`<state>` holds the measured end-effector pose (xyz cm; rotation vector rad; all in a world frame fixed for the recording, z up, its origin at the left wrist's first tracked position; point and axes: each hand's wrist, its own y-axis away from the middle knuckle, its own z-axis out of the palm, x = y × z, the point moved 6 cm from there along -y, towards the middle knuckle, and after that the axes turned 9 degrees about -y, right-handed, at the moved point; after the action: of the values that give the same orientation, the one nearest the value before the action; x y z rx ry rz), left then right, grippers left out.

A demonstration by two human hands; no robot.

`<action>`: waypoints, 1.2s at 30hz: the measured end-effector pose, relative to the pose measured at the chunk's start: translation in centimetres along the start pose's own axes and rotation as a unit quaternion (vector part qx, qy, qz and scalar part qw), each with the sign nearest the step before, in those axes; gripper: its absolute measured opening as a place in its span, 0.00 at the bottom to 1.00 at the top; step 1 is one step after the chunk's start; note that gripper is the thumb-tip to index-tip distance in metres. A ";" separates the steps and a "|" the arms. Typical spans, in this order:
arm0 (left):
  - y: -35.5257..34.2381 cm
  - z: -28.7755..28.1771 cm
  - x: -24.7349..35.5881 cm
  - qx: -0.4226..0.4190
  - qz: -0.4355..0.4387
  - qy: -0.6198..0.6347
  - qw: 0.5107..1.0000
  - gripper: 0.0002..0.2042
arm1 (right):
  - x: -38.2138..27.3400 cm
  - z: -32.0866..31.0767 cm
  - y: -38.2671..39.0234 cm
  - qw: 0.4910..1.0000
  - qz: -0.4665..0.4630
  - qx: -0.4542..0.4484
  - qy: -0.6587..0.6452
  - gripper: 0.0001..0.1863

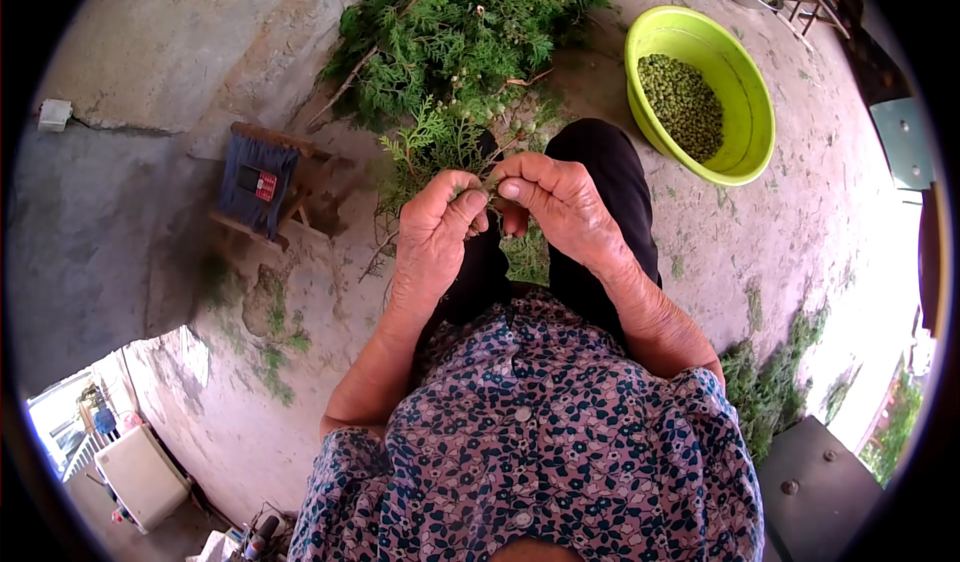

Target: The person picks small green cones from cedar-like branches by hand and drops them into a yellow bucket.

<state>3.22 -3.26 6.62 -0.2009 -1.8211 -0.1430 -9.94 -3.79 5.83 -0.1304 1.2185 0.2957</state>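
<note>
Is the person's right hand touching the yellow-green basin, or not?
Apart. The head view shows the dark-trousered right knee and some floor between the right hand and the basin.

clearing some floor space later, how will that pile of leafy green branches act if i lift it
The pile of leafy branches would probably droop and flex at the edges, since its foliage looks thin and feathery. The bare woody stem jutting out at its left looks stiffer. Being so densely overlapped, the pile may come up as a tangled clump.
</note>
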 end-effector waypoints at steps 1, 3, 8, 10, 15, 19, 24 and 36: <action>0.0 -0.1 -0.1 0.005 -0.005 0.018 1.000 0.08 | 0.2 0.0 0.0 1.000 0.020 0.001 -0.016 0.05; 0.0 0.0 0.2 0.002 0.005 0.013 1.000 0.08 | 0.2 -0.3 -0.1 0.998 0.021 0.011 -0.060 0.05; 0.6 -0.5 0.7 0.007 -0.012 -0.015 1.000 0.07 | -0.4 -2.7 -0.2 0.994 0.020 0.015 -0.103 0.07; 1.2 -0.8 0.9 -0.004 -0.006 -0.072 0.997 0.07 | -1.7 -5.0 0.1 0.985 -0.018 0.095 -0.146 0.05; 2.1 -0.1 2.5 -0.061 0.160 -0.299 0.939 0.05 | -3.0 -11.0 0.1 0.795 -0.133 0.260 -0.532 0.17; 2.8 -0.8 2.7 -0.029 0.125 -0.319 0.939 0.05 | -0.5 -7.5 -0.7 0.934 -0.057 0.146 -0.321 0.15; 2.4 -1.7 4.3 0.098 0.177 -0.367 0.908 0.07 | 1.6 -1.1 -0.5 0.991 0.107 0.048 -0.067 0.18; -1.9 -1.4 1.3 0.127 0.156 -0.284 0.937 0.07 | 3.4 0.2 -1.5 0.984 0.129 0.116 -0.034 0.13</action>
<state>3.85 -5.28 8.31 -0.3730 -2.3271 0.4163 -8.27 -4.64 2.59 0.2397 1.1925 0.3788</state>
